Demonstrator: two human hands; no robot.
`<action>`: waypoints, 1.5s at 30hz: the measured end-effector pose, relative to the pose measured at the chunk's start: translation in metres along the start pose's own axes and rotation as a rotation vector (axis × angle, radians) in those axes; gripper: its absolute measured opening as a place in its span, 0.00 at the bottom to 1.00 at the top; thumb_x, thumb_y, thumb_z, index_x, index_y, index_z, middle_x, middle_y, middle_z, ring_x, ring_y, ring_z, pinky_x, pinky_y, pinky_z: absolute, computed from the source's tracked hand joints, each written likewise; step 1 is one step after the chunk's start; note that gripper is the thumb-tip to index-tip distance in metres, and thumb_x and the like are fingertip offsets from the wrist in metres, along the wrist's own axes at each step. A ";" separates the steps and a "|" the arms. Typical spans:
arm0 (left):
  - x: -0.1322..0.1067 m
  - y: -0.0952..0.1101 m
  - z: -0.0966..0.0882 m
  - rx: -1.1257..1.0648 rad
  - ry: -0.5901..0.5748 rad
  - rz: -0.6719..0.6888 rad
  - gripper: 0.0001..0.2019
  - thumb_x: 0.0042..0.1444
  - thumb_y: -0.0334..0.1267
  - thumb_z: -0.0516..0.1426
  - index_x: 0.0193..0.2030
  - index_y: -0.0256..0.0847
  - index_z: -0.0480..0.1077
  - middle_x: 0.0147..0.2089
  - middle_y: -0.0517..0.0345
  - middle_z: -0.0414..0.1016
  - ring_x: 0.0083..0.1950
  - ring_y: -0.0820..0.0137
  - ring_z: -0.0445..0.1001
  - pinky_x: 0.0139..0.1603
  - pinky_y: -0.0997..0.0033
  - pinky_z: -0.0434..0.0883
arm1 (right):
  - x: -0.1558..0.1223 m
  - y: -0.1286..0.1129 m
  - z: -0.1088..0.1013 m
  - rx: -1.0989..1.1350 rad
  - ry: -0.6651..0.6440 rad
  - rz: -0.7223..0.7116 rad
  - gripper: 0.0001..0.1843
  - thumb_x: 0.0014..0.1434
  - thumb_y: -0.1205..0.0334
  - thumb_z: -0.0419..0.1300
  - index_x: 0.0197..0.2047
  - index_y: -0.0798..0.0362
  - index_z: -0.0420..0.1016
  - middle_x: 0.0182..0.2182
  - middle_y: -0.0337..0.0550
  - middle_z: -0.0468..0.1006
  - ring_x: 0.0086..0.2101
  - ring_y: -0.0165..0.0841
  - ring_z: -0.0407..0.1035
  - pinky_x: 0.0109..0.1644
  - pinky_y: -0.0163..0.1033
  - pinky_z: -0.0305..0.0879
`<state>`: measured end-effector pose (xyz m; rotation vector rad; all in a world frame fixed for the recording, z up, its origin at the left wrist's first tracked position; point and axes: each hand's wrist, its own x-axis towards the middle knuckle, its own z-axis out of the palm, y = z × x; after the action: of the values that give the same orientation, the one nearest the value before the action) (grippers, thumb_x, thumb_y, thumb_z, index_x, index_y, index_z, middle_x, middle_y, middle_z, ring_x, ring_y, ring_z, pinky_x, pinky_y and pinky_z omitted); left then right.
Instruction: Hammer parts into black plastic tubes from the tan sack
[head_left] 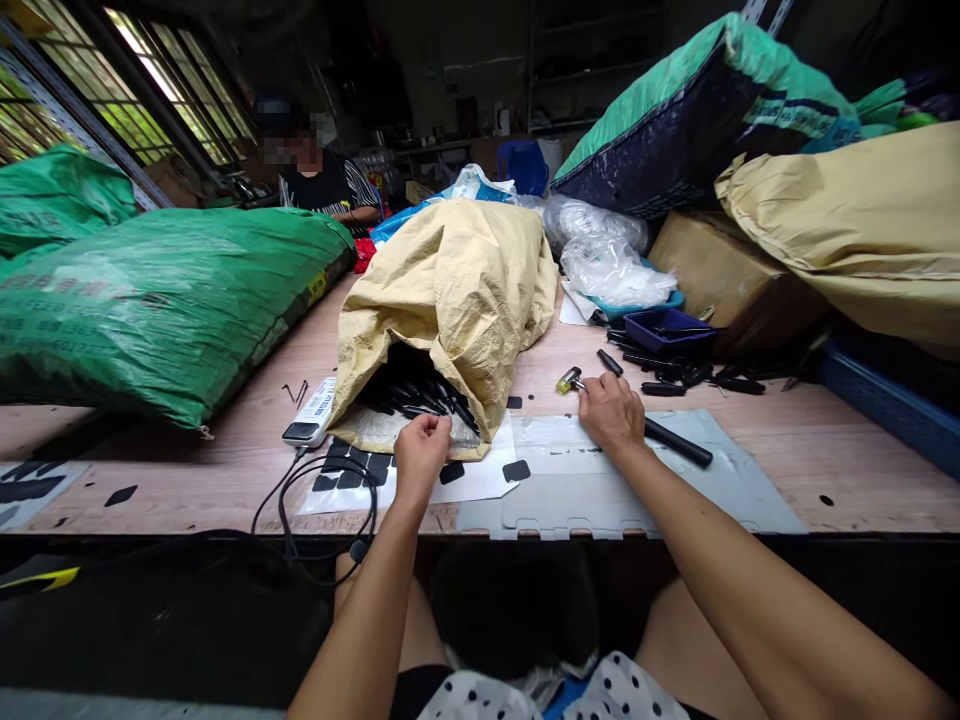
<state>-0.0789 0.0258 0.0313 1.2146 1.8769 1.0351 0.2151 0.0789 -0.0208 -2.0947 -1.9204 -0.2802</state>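
Observation:
My left hand [421, 452] is closed in a pinch at the mouth of a tan woven sack [450, 290], just in front of the black rod-like parts [420, 392] spilling from it; what the fingers hold is too small to make out. My right hand [611, 410] is closed around a black-handled tool [679, 443] whose handle lies on the grey mat [637, 490]. The tool's tip points toward a small yellow-green piece [568, 380] on the table. White sheets with black stickers [352, 470] lie under the left hand.
A big green sack [157, 300] fills the left of the wooden table [847, 450]. A power strip [309, 412] and black cable [315, 500] lie near it. A blue tray [664, 328], loose black parts, a cardboard box and more sacks sit right. A person sits at the far end.

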 end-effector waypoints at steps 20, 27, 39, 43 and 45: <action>-0.051 0.005 0.021 0.116 -0.079 0.648 0.08 0.60 0.41 0.63 0.44 0.44 0.76 0.40 0.58 0.81 0.38 0.68 0.76 0.42 0.70 0.72 | 0.000 -0.001 -0.003 -0.005 -0.017 -0.002 0.16 0.70 0.57 0.51 0.52 0.53 0.77 0.47 0.51 0.73 0.47 0.41 0.64 0.45 0.43 0.54; -0.042 -0.002 0.071 0.313 -0.362 0.696 0.06 0.61 0.33 0.63 0.45 0.42 0.74 0.45 0.55 0.77 0.49 0.63 0.73 0.52 0.62 0.70 | -0.001 0.001 0.001 0.020 0.010 -0.009 0.16 0.70 0.57 0.51 0.52 0.52 0.77 0.47 0.50 0.73 0.47 0.41 0.64 0.45 0.43 0.54; -0.022 -0.013 0.077 0.227 -0.365 0.668 0.06 0.58 0.35 0.66 0.42 0.43 0.76 0.42 0.57 0.74 0.47 0.64 0.70 0.50 0.64 0.67 | -0.001 0.001 0.001 0.033 0.011 0.002 0.16 0.69 0.58 0.53 0.52 0.51 0.78 0.46 0.50 0.74 0.46 0.41 0.65 0.45 0.43 0.55; -0.019 -0.013 0.078 0.225 -0.373 0.654 0.06 0.57 0.36 0.66 0.42 0.43 0.78 0.42 0.57 0.75 0.48 0.63 0.70 0.51 0.63 0.67 | 0.004 0.004 -0.002 0.064 -0.044 0.005 0.16 0.69 0.58 0.53 0.53 0.50 0.79 0.48 0.50 0.75 0.48 0.41 0.66 0.46 0.44 0.58; -0.019 -0.013 0.077 0.233 -0.375 0.644 0.06 0.57 0.36 0.66 0.43 0.44 0.78 0.42 0.57 0.75 0.48 0.63 0.70 0.52 0.62 0.67 | 0.009 0.008 -0.008 0.094 -0.070 -0.004 0.17 0.69 0.59 0.53 0.54 0.50 0.79 0.48 0.50 0.76 0.49 0.41 0.67 0.47 0.43 0.60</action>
<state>-0.0120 0.0245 -0.0139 2.0726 1.3605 0.8234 0.2244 0.0838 -0.0112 -2.0660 -1.9376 -0.1164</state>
